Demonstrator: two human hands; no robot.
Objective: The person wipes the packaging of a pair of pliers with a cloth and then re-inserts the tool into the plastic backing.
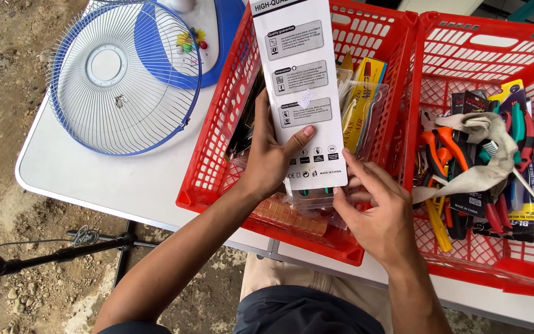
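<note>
Trouble could come from how tall this white packaging card (300,93) stands over the near-left red basket (217,124). My left hand (267,164) grips it low on its left edge, thumb pressed across the printed back, so most of the card rises well above my grip; I judge it could tip or bend if I loosen my hold. My right hand (372,207) is half open, fingertips touching the bottom right corner, where clear plastic wrapping (307,199) sticks out. That film looks slippery, and a pinch there might slide off and drop the card back into the basket.

Under the card, the left basket holds yellow carded packs (363,93) in clear sleeves on its right side, and a row of orange-tinted clear pieces (292,216) along the near wall. What lies deeper I cannot tell.

Touching it on the right, a second red basket (489,272) is crammed with orange, red and green handled tools (458,154), with a grey cloth (483,154) draped over them. Far left on the white table (112,179) lies a blue fan guard (122,77).
</note>
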